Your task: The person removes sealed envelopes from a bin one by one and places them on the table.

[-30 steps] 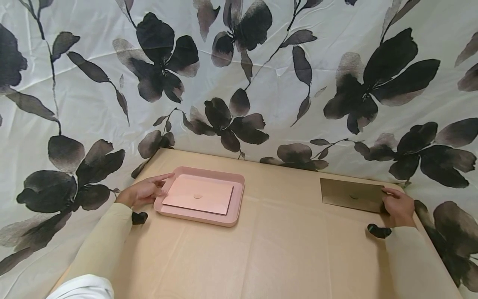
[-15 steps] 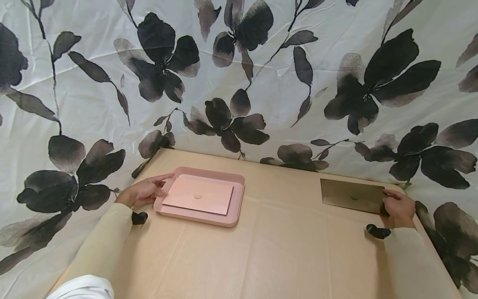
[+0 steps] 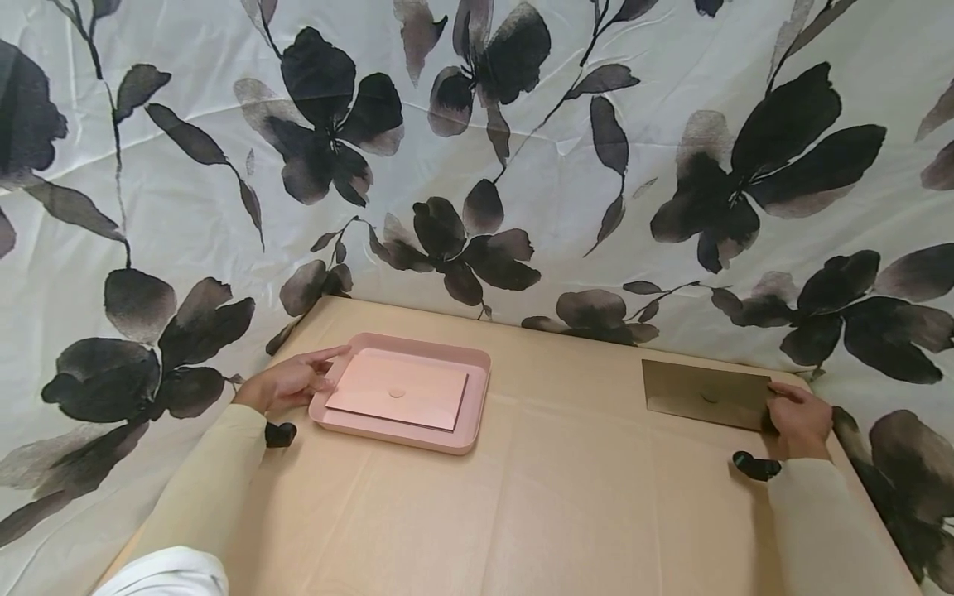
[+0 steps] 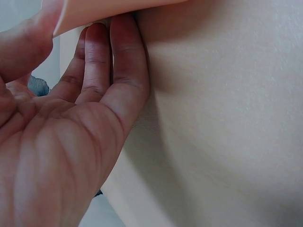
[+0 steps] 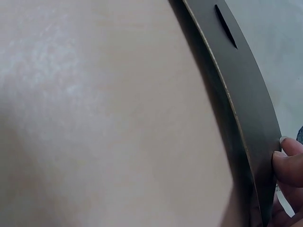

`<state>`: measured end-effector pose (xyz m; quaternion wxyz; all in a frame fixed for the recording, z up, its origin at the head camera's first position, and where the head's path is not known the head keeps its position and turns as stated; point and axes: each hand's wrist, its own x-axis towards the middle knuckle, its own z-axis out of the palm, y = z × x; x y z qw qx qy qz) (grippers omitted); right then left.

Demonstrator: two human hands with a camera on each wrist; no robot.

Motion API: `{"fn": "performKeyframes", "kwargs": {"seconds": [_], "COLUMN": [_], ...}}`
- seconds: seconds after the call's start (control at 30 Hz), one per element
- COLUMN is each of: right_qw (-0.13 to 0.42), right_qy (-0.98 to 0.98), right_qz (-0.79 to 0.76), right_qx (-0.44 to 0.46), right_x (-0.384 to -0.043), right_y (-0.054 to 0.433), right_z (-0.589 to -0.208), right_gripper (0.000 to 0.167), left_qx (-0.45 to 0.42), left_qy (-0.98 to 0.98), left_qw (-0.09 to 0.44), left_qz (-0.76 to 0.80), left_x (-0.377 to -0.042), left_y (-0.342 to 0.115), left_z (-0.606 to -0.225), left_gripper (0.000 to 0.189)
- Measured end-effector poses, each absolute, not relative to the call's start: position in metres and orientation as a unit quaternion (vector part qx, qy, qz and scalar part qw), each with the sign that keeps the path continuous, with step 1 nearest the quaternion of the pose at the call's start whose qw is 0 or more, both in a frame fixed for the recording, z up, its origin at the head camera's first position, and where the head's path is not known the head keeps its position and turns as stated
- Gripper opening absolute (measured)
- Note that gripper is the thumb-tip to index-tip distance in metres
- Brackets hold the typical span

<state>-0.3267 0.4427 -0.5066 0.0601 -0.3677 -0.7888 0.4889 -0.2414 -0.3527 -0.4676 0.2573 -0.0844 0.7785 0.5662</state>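
At the left of the head view, my left hand (image 3: 286, 385) grips the left end of a pink rectangular tray (image 3: 475, 410). In the left wrist view the thumb lies over the tray's rim (image 4: 102, 10) and the other fingers reach under it. A pale pink flat card (image 3: 402, 389) with a small curved cut in its middle lies inside the tray. Far to the right, my right hand (image 3: 800, 418) pinches the right end of a dark brown flat card (image 3: 693, 393) with a similar cut. The right wrist view shows this card (image 5: 246, 94) slightly bowed along the table's back edge.
A tan table (image 3: 566, 488) spreads between both hands. Behind it and along the sides hangs a white curtain (image 3: 551, 207) printed with dark flowers. Both wrists carry small black camera mounts (image 3: 756, 465).
The hands, tray and cards keep the same places on the table. Only the head view has shifted slightly.
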Motion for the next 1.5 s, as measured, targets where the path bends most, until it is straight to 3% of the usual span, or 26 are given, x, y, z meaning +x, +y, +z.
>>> {"fn": "performKeyframes", "kwargs": {"seconds": [0.43, 1.5], "right_qw": [0.042, 0.056], "right_qy": [-0.776, -0.770], "right_qz": [0.506, 0.516], "right_qx": [-0.375, -0.371], "right_x": [-0.3255, -0.3211], "right_y": [0.4457, 0.4468], "right_z": [-0.5050, -0.5048], "right_gripper": [0.053, 0.050], "left_qx": [-0.084, -0.082], "left_qy": [0.766, 0.770], "left_qw": [0.266, 0.264], "left_qz": [0.580, 0.575], "left_x": [-0.2431, -0.2428], "left_y": [-0.3517, -0.3515], "left_z": [-0.4682, -0.4678], "left_gripper": [0.086, 0.086]}}
